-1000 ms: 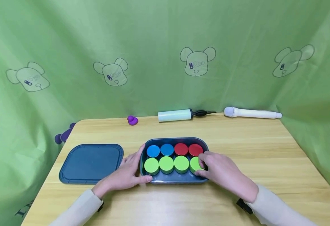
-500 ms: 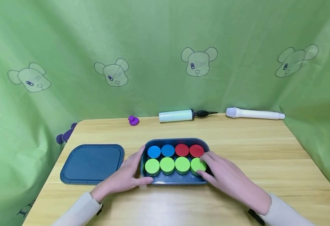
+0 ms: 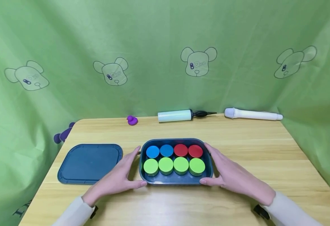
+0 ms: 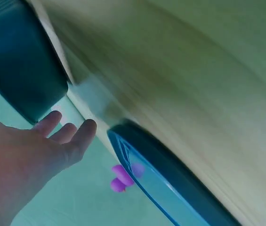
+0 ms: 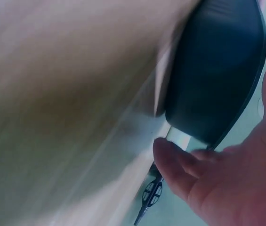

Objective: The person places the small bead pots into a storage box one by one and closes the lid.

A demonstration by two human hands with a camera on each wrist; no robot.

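Note:
A dark blue box [image 3: 173, 180] stands on the table with two rows of round lidded pieces in it. Two blue pieces [image 3: 152, 152] and two red pieces [image 3: 195, 151] form the back row; several lime-green pieces [image 3: 166, 165] fill the front row. My left hand [image 3: 114, 179] is spread beside the box's left end, thumb near its front corner. Around the right end lies my right hand [image 3: 234, 175], fingers extended along the side and thumb at the front corner. Both wrist views show the box's outer wall [image 4: 22, 61] near the fingers; firm contact is hard to tell.
A dark blue lid [image 3: 90, 163] lies flat left of the box, behind my left forearm. Along the table's back edge are a purple duck [image 3: 132, 120], a hand pump [image 3: 174, 115] with a black nozzle, and a white microphone-shaped stick [image 3: 253, 114]. A green curtain [image 3: 153, 37] hangs behind.
My right hand has let go of the front-right green piece and moved out to the box's right end. The left hand has drawn slightly away from the left end.

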